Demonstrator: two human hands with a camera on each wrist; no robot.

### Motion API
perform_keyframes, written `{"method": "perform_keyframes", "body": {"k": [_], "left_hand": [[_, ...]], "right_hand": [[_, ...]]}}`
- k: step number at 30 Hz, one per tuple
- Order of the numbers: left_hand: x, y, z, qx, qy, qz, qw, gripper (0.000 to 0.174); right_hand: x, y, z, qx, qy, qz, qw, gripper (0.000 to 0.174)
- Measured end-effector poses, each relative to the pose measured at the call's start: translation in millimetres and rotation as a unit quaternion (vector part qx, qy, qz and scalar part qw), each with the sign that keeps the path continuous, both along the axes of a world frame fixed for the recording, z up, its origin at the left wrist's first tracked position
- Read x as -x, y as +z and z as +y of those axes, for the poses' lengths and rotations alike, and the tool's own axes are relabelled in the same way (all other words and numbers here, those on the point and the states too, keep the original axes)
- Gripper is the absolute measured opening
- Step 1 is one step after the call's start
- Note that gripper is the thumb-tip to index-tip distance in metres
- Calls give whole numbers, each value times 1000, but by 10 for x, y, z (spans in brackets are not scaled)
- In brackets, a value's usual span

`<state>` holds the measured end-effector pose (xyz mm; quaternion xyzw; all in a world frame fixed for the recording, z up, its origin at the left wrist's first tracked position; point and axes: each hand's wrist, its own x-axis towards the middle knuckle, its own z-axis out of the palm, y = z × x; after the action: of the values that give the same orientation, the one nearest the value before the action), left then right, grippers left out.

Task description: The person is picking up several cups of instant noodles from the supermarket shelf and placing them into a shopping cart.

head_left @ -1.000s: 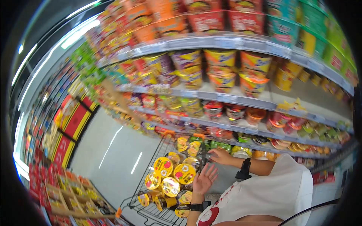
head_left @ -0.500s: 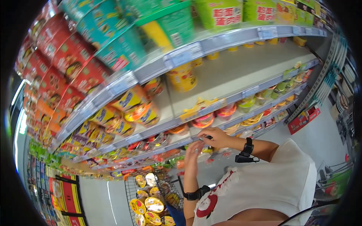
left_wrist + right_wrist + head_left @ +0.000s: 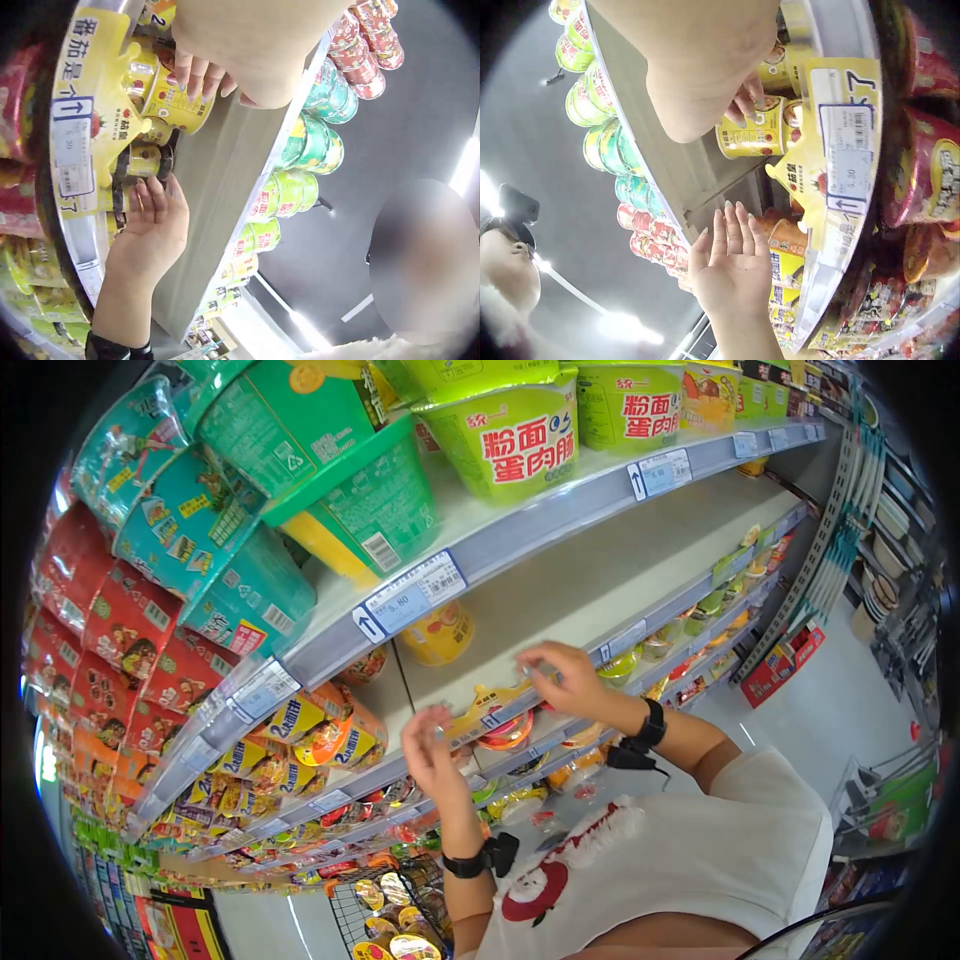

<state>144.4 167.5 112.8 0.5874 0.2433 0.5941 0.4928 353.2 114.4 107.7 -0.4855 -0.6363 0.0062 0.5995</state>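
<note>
My left hand [image 3: 432, 752] reaches toward the shelf with nothing in it; its palm and extended fingers show in the right wrist view [image 3: 733, 274]. My right hand [image 3: 568, 682] is at the shelf edge, fingers loosely bent and empty. Between and beyond the hands, a yellow noodle cup [image 3: 440, 637] stands on the shelf. The left wrist view has my left fingers [image 3: 196, 75] in front of a yellow cup [image 3: 176, 105], and my right hand [image 3: 150, 232] beside darker-rimmed cups [image 3: 146, 161]. Whether any fingertip touches a cup, I cannot tell. A yellow crown-shaped sign [image 3: 490, 710] hangs on the shelf edge.
Green tubs [image 3: 370, 500] and lime cups [image 3: 510, 440] stand on the upper shelf, teal [image 3: 215, 550] and red cups [image 3: 120, 625] to the left. Below left is a wire cart [image 3: 345, 905] with several cups. A price-tagged shelf edge [image 3: 540, 530] runs above the hands.
The view has swung right along the shelves and moved closer, with the cart now lower in the picture. Both hands have risen from near the cart to the shelf and moved apart.
</note>
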Motion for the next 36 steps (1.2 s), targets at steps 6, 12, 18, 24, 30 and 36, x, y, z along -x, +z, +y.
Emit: {"method": "perform_keyframes", "body": {"k": [6, 12, 18, 24, 30, 36], "left_hand": [[-134, 132, 511, -115, 25, 56, 991, 34], [-182, 117, 950, -270, 112, 229, 928, 56], [-362, 86, 1109, -170, 51, 255, 951, 69], [-461, -94, 1246, -189, 73, 255, 946, 69], [-467, -107, 1213, -192, 70, 255, 945, 67], [-429, -80, 1181, -174, 72, 221, 957, 70]], "right_hand": [[-2, 191, 590, 6, -17, 16, 1000, 42], [8, 119, 1148, 35, 8, 108, 993, 56], [-45, 87, 1513, 170, 116, 210, 956, 57], [-78, 33, 1755, 108, 193, 398, 890, 66], [-77, -59, 1702, 109, 165, 369, 908, 67], [1, 62, 1546, 120, 35, 280, 952, 55]]}}
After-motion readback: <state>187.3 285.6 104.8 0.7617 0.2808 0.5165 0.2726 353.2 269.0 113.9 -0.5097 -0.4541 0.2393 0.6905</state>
